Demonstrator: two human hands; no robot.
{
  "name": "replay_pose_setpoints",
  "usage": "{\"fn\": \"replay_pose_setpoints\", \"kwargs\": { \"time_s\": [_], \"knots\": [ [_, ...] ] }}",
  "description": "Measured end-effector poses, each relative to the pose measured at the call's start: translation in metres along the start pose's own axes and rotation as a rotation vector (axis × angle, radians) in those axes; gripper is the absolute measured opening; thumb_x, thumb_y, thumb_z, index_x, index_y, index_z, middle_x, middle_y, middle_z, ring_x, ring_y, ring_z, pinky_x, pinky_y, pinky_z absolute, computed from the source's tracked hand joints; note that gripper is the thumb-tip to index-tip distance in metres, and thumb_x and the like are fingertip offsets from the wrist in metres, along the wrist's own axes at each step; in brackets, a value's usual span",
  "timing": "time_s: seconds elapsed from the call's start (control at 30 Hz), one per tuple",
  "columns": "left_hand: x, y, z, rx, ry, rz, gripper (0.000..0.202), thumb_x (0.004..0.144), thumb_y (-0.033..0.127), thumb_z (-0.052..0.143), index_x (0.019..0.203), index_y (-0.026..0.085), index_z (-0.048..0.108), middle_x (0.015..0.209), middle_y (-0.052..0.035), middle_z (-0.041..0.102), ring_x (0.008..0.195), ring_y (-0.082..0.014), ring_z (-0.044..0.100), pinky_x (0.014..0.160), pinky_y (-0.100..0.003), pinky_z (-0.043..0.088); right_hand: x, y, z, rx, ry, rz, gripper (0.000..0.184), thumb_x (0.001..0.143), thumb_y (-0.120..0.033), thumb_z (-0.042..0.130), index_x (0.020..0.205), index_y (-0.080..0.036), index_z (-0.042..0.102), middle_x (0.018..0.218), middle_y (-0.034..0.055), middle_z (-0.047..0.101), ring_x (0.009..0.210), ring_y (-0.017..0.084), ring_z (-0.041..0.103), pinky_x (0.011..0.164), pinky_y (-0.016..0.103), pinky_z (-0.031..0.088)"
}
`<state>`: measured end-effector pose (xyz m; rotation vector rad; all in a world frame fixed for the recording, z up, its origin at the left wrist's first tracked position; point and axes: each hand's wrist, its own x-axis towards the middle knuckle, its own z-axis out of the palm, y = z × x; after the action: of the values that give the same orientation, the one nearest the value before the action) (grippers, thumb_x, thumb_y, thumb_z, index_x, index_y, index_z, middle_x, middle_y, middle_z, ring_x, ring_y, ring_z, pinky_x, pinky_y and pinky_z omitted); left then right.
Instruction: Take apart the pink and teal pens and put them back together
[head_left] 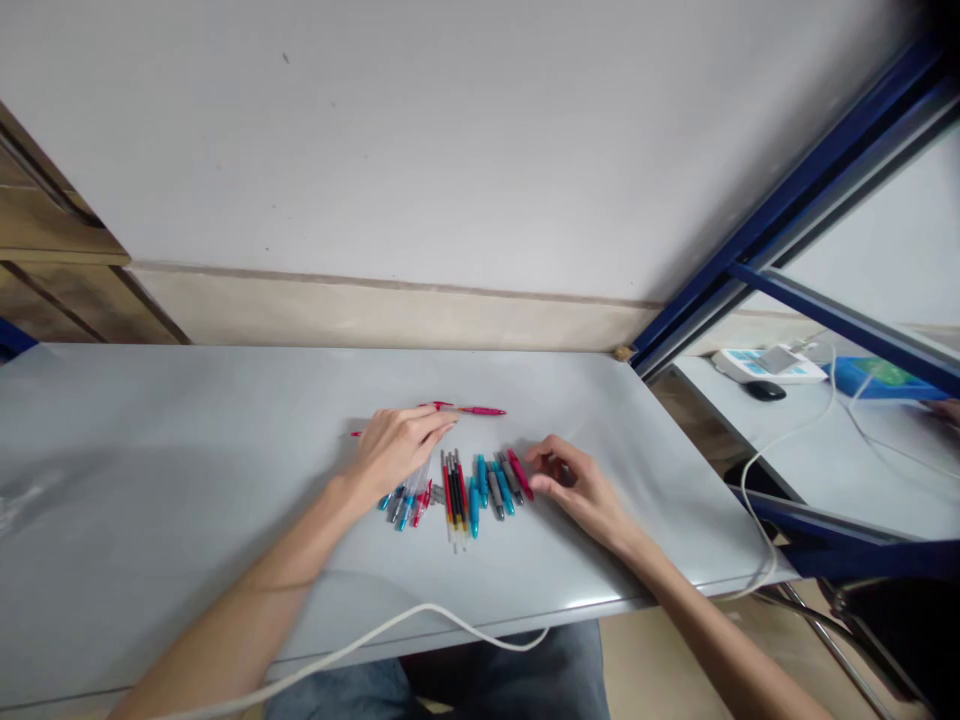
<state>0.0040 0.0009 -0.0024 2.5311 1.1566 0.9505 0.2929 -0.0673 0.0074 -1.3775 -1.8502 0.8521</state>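
A row of several pen parts lies at the middle of the grey table: blue, grey and red barrels, thin refills and clear tubes. My left hand rests flat over the left end of the row, fingers stretched toward an assembled red pen lying just beyond it. My right hand sits at the right end of the row, fingers curled beside a red barrel; whether they hold anything is hidden.
A white cable hangs across the table's front edge. A blue metal frame stands at the right. Behind it a second table carries a white device, a black mouse and a blue box. A wall runs along the back.
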Motion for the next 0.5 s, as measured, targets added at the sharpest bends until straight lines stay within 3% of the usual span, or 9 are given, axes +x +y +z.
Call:
{"fn": "replay_pose_setpoints", "kwargs": {
  "time_s": [0.07, 0.13, 0.23, 0.33, 0.5],
  "knots": [
    [0.0, 0.002, 0.002, 0.051, -0.007, 0.023, 0.026, 0.104, 0.03, 0.051, 0.111, 0.029, 0.075, 0.103, -0.0023, 0.079, 0.087, -0.0182, 0.075, 0.071, -0.029, 0.053, -0.006, 0.007, -0.01, -0.051, -0.119, -0.006, 0.059, 0.078, -0.048, 0.084, 0.128, -0.026, 0.062, 0.098, 0.0052, 0.063, 0.088, 0.023, 0.058, 0.082, 0.038, 0.051],
    [-0.001, 0.004, 0.004, 0.089, -0.022, 0.043, 0.024, 0.103, 0.03, 0.052, 0.109, 0.028, 0.076, 0.102, -0.0016, 0.079, 0.085, -0.0185, 0.074, 0.069, -0.03, 0.053, -0.001, 0.008, -0.015, -0.096, -0.234, -0.017, 0.078, 0.075, -0.046, 0.087, 0.143, -0.029, 0.053, 0.106, 0.0063, 0.063, 0.093, 0.024, 0.058, 0.085, 0.04, 0.051],
    [-0.001, 0.006, 0.004, 0.097, -0.046, 0.051, 0.022, 0.102, 0.029, 0.054, 0.103, 0.026, 0.076, 0.097, -0.0007, 0.079, 0.08, -0.0183, 0.074, 0.067, -0.03, 0.052, 0.013, 0.005, -0.017, -0.098, -0.337, -0.046, 0.058, 0.081, -0.048, 0.081, 0.132, -0.027, 0.063, 0.101, 0.0051, 0.063, 0.087, 0.021, 0.056, 0.08, 0.037, 0.05],
    [-0.001, 0.004, 0.002, 0.102, -0.046, 0.044, 0.022, 0.102, 0.029, 0.053, 0.1, 0.026, 0.075, 0.097, -0.0006, 0.079, 0.081, -0.0188, 0.074, 0.067, -0.031, 0.052, 0.021, 0.002, -0.018, -0.012, -0.343, -0.006, 0.039, 0.087, -0.05, 0.074, 0.113, -0.022, 0.068, 0.085, 0.0015, 0.06, 0.074, 0.017, 0.052, 0.069, 0.032, 0.047],
    [-0.002, 0.001, 0.001, 0.123, -0.047, 0.028, 0.024, 0.102, 0.029, 0.052, 0.097, 0.025, 0.075, 0.095, -0.0009, 0.078, 0.079, -0.0184, 0.073, 0.064, -0.03, 0.049, 0.025, -0.002, -0.026, 0.094, -0.166, -0.006, 0.036, 0.09, -0.05, 0.07, 0.111, -0.021, 0.069, 0.095, 0.0045, 0.065, 0.084, 0.019, 0.057, 0.078, 0.034, 0.048]
  ]
}}
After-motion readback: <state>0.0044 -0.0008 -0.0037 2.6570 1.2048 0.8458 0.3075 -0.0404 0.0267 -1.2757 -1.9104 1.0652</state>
